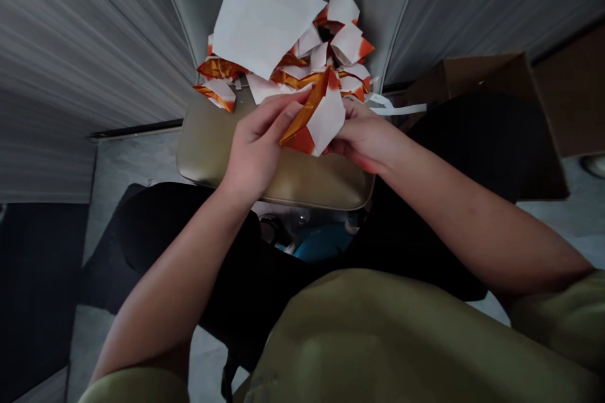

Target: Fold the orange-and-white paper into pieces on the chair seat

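Note:
Above the front of a padded seat, both hands hold a folded paper piece (326, 116), white on one face with orange and shiny gold sides. My left hand (258, 145) pinches its left edge between thumb and fingers. On the other side my right hand (363, 132) grips it, with several fingertips hidden behind the paper. Just beyond lies a heap of similar folded pieces (347, 44), white, orange and gold. A large white sheet (265, 16) rests on top of the heap.
The seat (212, 138) stands between my knees, with a curtain (94, 44) at the left. An open cardboard box (491, 69) is on the floor at the right. White paper strips (401, 109) stick out past the seat's right edge. Something blue (326, 242) shows underneath.

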Available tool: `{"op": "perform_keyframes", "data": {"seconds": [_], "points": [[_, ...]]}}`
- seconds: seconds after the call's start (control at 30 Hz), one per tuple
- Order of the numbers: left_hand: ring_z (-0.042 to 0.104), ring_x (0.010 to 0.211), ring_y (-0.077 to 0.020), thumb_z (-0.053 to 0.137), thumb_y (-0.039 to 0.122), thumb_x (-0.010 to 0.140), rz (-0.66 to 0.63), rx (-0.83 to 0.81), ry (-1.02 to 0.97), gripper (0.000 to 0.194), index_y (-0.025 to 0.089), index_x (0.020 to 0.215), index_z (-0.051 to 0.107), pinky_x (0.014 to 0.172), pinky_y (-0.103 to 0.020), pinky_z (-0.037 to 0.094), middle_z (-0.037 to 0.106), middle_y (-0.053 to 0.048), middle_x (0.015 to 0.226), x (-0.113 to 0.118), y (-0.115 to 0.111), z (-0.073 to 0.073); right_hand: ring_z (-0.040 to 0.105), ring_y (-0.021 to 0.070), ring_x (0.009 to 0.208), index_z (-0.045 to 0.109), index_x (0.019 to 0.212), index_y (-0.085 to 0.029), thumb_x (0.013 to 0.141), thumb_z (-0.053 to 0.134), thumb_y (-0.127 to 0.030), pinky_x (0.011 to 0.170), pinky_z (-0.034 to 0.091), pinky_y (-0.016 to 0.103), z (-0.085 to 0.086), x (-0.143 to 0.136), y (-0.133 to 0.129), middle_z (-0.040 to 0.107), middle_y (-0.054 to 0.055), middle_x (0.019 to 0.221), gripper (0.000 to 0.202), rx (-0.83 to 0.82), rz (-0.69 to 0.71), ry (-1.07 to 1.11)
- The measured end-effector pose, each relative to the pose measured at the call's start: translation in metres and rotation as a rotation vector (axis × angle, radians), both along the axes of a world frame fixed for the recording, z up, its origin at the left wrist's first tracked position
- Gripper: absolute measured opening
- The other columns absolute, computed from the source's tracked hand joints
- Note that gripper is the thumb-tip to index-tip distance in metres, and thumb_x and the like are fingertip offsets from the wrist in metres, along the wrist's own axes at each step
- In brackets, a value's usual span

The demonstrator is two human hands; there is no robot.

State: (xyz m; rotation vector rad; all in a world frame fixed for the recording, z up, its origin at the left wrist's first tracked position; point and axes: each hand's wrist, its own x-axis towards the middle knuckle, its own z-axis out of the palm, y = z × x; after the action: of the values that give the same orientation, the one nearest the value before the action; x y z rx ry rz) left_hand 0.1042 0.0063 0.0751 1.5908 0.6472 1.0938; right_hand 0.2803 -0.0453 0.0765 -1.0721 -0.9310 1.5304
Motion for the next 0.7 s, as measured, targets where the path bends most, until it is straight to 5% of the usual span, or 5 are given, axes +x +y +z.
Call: {"op": "perform_keyframes", "data": {"seconds": [0.37,0.53,0.7], "points": [[0.065,0.125,-0.0286,0.072,0.049,0.094,0.021,-0.082,-0.013,0.028,0.027,0.112,0.075,0.105,-0.043,0.054,0.078,0.001,0.110,-0.0022,0.0016,-0.0097,0.071,0.0211,0.080,0.069,0.102,-0.027,0.078,0.082,-0.049,0.071,0.061,0.037,0.0053,-0.0021,-0.0015,0.069,-0.002,0.076,0.035,-0.015,-0.061,-0.059],[0.067,0.120,-0.0222,0.071,0.049,0.094,-0.030,0.040,-0.055,0.024,0.035,0.113,0.076,0.110,-0.046,0.051,0.075,0.006,0.121,-0.0014,-0.0002,-0.0097,0.071,0.0209,0.080,0.070,0.101,-0.027,0.083,0.075,-0.056,0.068,0.060,0.034,0.0064,-0.0040,-0.0015,0.069,-0.002,0.076,0.034,-0.034,-0.059,-0.045],[0.072,0.107,-0.0191,0.072,0.043,0.094,0.038,-0.019,-0.031,0.019,0.031,0.108,0.077,0.095,-0.039,0.060,0.077,0.003,0.112,0.0011,-0.0036,-0.0042,0.072,0.0207,0.083,0.071,0.107,-0.027,0.088,0.070,-0.058,0.070,0.061,0.035,0.0038,-0.0043,-0.0009,0.070,-0.002,0.080,0.036,-0.039,-0.075,-0.053]]}}
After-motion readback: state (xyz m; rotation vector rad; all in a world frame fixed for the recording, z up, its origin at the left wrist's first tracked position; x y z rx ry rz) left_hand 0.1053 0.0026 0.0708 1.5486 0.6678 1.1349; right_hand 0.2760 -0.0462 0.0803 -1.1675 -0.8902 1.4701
